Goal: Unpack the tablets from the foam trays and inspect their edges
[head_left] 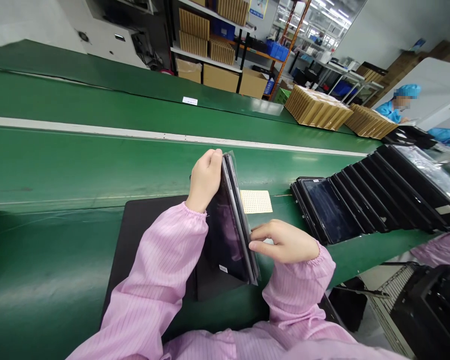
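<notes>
Your left hand (205,180) is closed around the upper end of two dark tablets (227,235), which lie face to back and stand tilted in front of you, near the middle of the near edge of the green tabletop (41,270). The front one shows you its glossy screen, with a small white label (223,268) close to its lower end. Your right hand (285,242) has its fingers half extended, their tips at the right side of the tablets; whether they pinch anything, it is not possible to tell.

Under your left forearm lies a black mat (142,240), and part of it shows below the tablets. Just beyond your right hand, farther from the near edge, you have a pale yellow dotted sheet (257,201). Toward the right end of the tabletop, a row of black tablets (363,195) leans, each overlapping the next. A white rail (135,133) runs along the far edge; past it, brown cardboard pieces (318,107) stand packed together near a co-worker in a blue cap (407,91).
</notes>
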{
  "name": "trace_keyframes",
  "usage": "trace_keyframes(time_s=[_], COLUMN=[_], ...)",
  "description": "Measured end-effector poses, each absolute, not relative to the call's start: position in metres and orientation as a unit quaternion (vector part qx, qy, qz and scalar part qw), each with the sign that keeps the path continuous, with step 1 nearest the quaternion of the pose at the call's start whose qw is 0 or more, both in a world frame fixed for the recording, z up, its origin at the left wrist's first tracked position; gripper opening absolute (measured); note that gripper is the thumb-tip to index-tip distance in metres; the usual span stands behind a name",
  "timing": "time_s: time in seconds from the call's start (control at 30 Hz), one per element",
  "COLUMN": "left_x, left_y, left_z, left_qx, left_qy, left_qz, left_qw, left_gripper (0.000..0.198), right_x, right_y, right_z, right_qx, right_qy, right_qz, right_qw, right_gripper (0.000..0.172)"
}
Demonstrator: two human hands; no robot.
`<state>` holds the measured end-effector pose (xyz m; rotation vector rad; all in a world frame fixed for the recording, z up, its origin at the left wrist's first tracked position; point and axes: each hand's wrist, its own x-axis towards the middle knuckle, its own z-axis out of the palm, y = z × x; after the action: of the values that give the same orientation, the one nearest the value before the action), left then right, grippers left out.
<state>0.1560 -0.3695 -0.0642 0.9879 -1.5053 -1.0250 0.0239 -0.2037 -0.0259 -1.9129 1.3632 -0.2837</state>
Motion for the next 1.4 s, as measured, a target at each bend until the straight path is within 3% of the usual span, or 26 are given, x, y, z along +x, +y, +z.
trace_keyframes(time_s=[0.17, 0.43, 0.8, 1.03, 1.4], left_x=[0.156, 0.156, 0.151, 0.152, 0.152], left_y=[-0.372, -0.372, -0.365, -0.368, -0.372], left_z=[-0.065, -0.068, -0.069, -0.064, -0.065], left_qx=[0.427, 0.441, 0.436, 0.446, 0.471], left_qy=[-0.606, -0.589, -0.596, -0.591, -0.581], left_qz=[-0.428, -0.425, -0.414, -0.406, -0.408], left_qw=[0.517, 0.527, 0.532, 0.536, 0.523], left_gripper=[0.033, 0.032, 0.032, 0.036, 0.041], right_x=[0.033, 0.076, 0.082, 0.085, 0.083], right_y=[-0.2, -0.178, -0.173, -0.174, -0.177], right_z=[-0.041, -0.085, -0.093, -0.101, -0.102], right_qx=[-0.693, -0.528, -0.455, -0.368, -0.377], right_qy=[0.596, 0.631, 0.621, 0.57, 0.597], right_qz=[-0.14, -0.41, -0.481, -0.558, -0.556], right_qw=[0.38, 0.394, 0.419, 0.478, 0.438], right_gripper=[0.043, 0.048, 0.06, 0.059, 0.045])
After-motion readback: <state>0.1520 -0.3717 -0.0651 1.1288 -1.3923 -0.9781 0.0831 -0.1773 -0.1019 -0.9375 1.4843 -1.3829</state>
